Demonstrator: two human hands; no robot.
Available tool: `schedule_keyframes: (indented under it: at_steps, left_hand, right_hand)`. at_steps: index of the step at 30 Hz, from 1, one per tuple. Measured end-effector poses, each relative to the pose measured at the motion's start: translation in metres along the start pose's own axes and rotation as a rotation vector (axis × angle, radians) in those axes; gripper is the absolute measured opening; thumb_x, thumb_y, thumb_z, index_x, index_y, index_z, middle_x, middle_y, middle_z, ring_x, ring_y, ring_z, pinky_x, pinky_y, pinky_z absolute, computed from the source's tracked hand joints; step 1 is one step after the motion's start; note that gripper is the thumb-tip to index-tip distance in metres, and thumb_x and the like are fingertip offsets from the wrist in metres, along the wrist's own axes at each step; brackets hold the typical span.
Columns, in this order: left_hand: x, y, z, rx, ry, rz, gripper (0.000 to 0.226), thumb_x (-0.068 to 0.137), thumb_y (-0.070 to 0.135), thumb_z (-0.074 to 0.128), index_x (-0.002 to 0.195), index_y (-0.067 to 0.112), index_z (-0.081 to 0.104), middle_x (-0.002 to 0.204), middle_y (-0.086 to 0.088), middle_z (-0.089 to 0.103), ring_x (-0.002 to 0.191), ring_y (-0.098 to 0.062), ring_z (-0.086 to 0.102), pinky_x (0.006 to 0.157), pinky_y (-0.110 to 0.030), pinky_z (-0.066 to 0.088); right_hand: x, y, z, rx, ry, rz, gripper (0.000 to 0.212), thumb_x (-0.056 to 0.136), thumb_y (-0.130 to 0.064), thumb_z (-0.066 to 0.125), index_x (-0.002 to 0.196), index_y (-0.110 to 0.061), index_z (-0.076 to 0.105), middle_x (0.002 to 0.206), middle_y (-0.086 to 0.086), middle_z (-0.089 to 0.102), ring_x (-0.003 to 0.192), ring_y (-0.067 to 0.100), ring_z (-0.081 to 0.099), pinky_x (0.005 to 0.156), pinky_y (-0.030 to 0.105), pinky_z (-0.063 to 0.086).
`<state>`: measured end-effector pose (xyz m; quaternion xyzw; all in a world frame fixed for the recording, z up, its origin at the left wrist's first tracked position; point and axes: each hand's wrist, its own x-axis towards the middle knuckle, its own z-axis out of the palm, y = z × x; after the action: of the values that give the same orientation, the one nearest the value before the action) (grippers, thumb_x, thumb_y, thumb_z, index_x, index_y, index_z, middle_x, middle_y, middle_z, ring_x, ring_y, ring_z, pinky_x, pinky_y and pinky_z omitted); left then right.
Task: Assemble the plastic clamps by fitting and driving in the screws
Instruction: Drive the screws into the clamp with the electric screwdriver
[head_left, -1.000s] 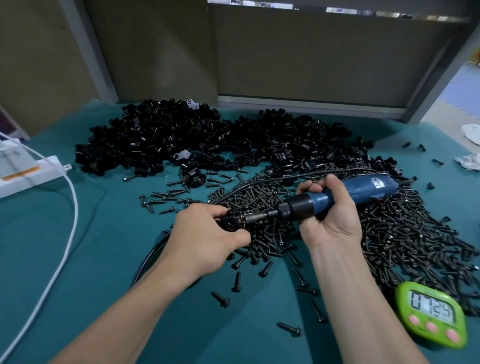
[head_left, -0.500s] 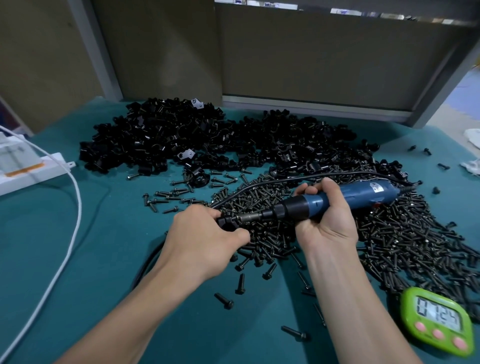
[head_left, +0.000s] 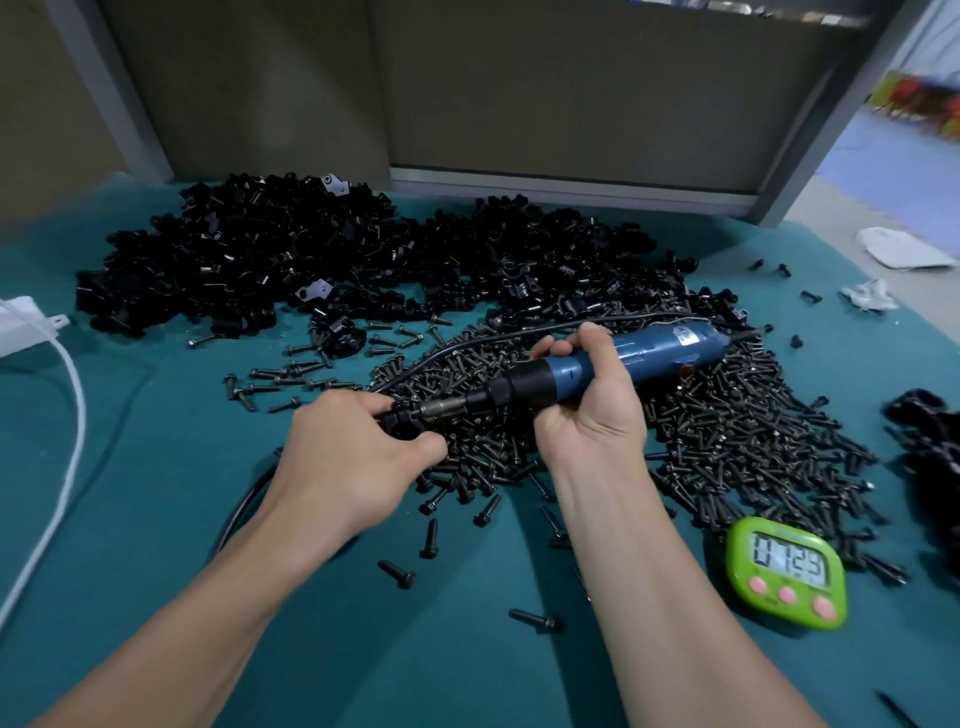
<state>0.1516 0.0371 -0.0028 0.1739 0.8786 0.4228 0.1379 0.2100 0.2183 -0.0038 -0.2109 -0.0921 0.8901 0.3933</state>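
My left hand (head_left: 345, 457) grips a small black plastic clamp (head_left: 399, 419), mostly hidden by the fingers. My right hand (head_left: 587, 402) holds a blue electric screwdriver (head_left: 623, 364) lying nearly level, its metal bit (head_left: 447, 409) pressed into the clamp. Under both hands spreads a heap of black screws (head_left: 727, 431). A big pile of black clamp parts (head_left: 322, 260) lies across the back of the teal table (head_left: 156, 467).
A green timer (head_left: 787, 571) sits at the front right. A white cable (head_left: 62, 447) and a white power strip (head_left: 21, 325) are at the left. Loose screws (head_left: 397, 573) dot the front. More black parts (head_left: 930, 457) lie at the right edge.
Both hands hold the same grip on clamp and screwdriver. The view has shifted a little, showing more of the right side and the black parts there.
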Motion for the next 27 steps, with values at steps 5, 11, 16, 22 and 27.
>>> schedule_keyframes:
  at_steps: [5,11,16,22,27]
  left_hand:
    - [0.0001,0.0002,-0.0004,0.004,0.004,-0.011,0.019,0.073,0.033,0.082,0.072,0.018,0.072,0.037,0.008,0.051,0.029,-0.008,0.036,0.030,-0.019,0.026]
    - [-0.0002,-0.0005,-0.0005,-0.023,0.002,-0.039,0.022,0.074,0.031,0.084,0.088,0.018,0.073,0.036,0.010,0.052,0.027,-0.006,0.038,0.030,-0.017,0.027]
    - [-0.0007,-0.0004,-0.0008,-0.015,0.007,-0.039,0.019,0.073,0.031,0.086,0.082,0.021,0.072,0.039,0.010,0.056,0.028,-0.006,0.042,0.030,-0.017,0.029]
    - [0.0001,-0.0020,-0.0008,-0.008,-0.012,-0.014,0.017,0.074,0.030,0.084,0.084,0.024,0.071,0.040,0.011,0.057,0.029,-0.005,0.043,0.030,-0.017,0.030]
    - [0.0000,-0.0017,-0.0041,-0.091,-0.160,0.000,0.014,0.072,0.040,0.081,0.082,0.032,0.074,0.052,0.008,0.061,0.039,-0.010,0.046,0.041,-0.021,0.036]
  right_hand:
    - [-0.0009,-0.0007,0.0008,0.009,-0.058,-0.004,0.024,0.091,0.009,0.065,0.101,-0.009,0.054,0.065,0.006,0.057,0.051,0.015,0.055,0.072,0.036,0.055]
    - [-0.0029,0.0004,0.0010,0.036,-0.105,0.023,0.026,0.088,0.011,0.065,0.100,-0.011,0.056,0.066,0.005,0.058,0.052,0.015,0.055,0.073,0.035,0.056]
    - [-0.0043,0.0004,0.0021,0.055,-0.141,0.015,0.042,0.071,0.009,0.071,0.106,-0.011,0.056,0.073,0.005,0.061,0.052,0.015,0.056,0.070,0.035,0.059]
    - [-0.0031,-0.0018,0.0013,0.046,-0.188,0.038,0.035,0.072,0.006,0.070,0.100,-0.013,0.059,0.071,0.003,0.059,0.054,0.014,0.055,0.077,0.035,0.055]
    - [-0.0029,-0.0091,0.0014,0.004,-0.260,0.018,0.029,0.076,0.003,0.067,0.097,-0.015,0.060,0.070,0.001,0.056,0.056,0.012,0.053,0.075,0.033,0.057]
